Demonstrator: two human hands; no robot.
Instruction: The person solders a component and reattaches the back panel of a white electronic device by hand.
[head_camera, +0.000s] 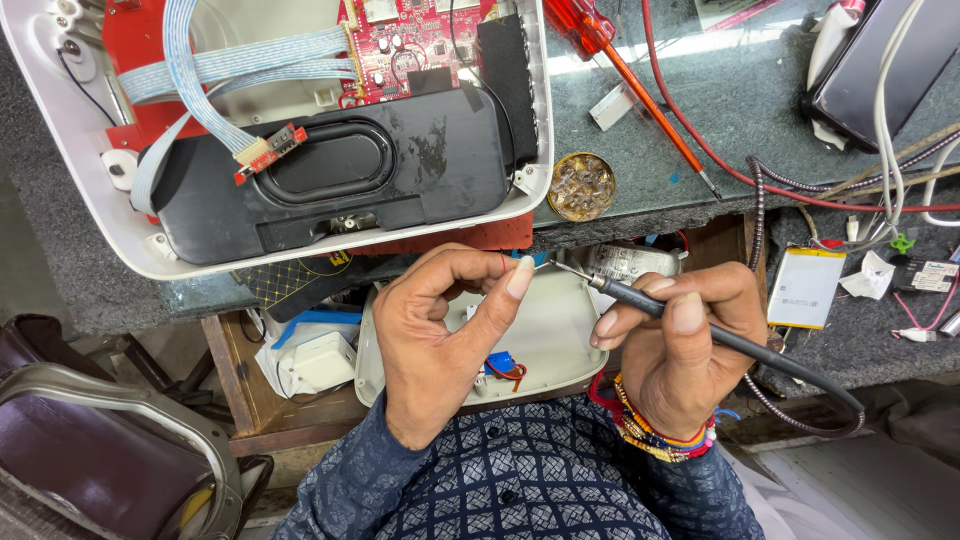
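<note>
Soldering iron sat in the right hand, pinched pen-style between thumb and fingers on the dark grip just behind the tip. Long axis ran diagonal: tip up-left toward the left hand, cord trailing down-right past the counter edge. Looked light, rigid and slim; I'd judge the metal tip the part to keep clear of, so the grip was the only sensible hold. Left hand was curled, thumb and forefinger pressed together on something small at the tip; couldn't tell what. Both hands hovered over a small white shell with red-blue wiring inside, below the counter edge. On the counter: opened white device casing with red circuit board, plus a red-handled screwdriver.
</note>
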